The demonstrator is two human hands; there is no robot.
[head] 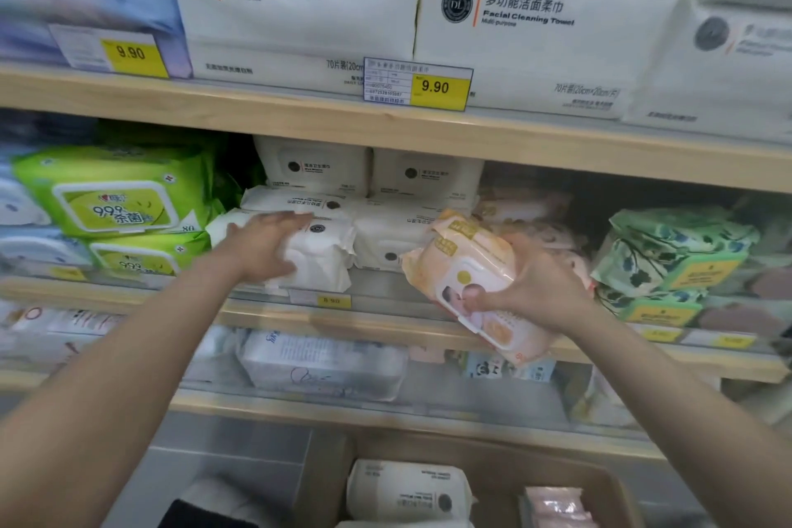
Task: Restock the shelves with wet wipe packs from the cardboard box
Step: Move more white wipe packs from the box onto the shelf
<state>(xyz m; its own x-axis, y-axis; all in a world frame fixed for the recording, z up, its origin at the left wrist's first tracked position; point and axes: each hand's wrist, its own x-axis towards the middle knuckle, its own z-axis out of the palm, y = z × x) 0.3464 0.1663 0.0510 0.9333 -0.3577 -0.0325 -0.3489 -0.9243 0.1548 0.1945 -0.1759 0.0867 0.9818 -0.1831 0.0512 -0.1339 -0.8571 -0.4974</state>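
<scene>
On middle shelf, left hand (pixel 261 246) on white pack (pixel 319 255), right hand (pixel 538 292) gripping orange pack (pixel 467 266)

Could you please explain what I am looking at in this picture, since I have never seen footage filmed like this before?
There is only one picture, taken by a wide-angle camera worn on a person's head, looking forward and down, so the two bare arms reaching in are the wearer's own. The person faces wooden shop shelves stocked with wipes. The left hand rests on a white wipe pack at the front of the middle shelf. The right hand grips an orange wipe pack, tilted, in front of the same shelf. At the bottom is the cardboard box, which contains more packs. Green packs sit on the left, and facial towel packs on the top shelf behind yellow price tags.
</scene>
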